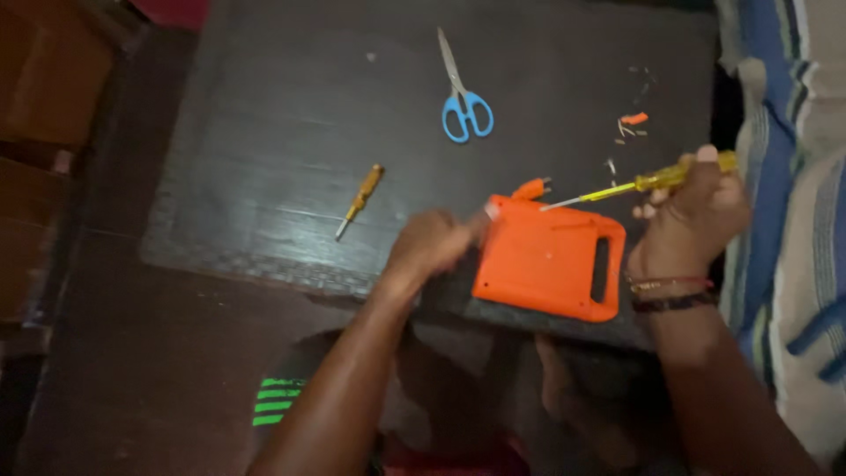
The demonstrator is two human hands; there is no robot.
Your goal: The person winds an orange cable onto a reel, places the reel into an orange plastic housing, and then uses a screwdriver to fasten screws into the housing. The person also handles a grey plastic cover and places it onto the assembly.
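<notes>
Head view looks straight down at a dark bench [264, 159] with both of the person's bare hands at its near edge. Between the hands lies a flat orange plastic casing [542, 260], roughly rectangular, with a slot-shaped handle opening along its right side; it rests on the bench's near edge, tilted slightly clockwise.

At the casing's upper left corner, the left hand [427, 247] has its fingers curled in against that corner; the grip is pressed together on the casing's edge, though motion blur hides the exact finger placement.

To the right of the casing and just above it is the right hand [692, 211], with bracelets at the wrist. Its grip is pinched around the handle of a yellow translucent screwdriver [634, 185], whose shaft runs leftward and slightly down, the tip reaching the casing's top edge near a small orange piece [531, 187] lying just beyond the casing.

Farther up the bench sit blue-handled scissors [463, 92], blades pointing away from the person. Left of centre lies a second, smaller screwdriver [361, 201] with an amber handle, well apart from both hands. Near the bench's right rear, a scatter of small bits [630, 128] includes one orange scrap. A blue and white striped cloth [784, 220] runs down the right edge of the view.
</notes>
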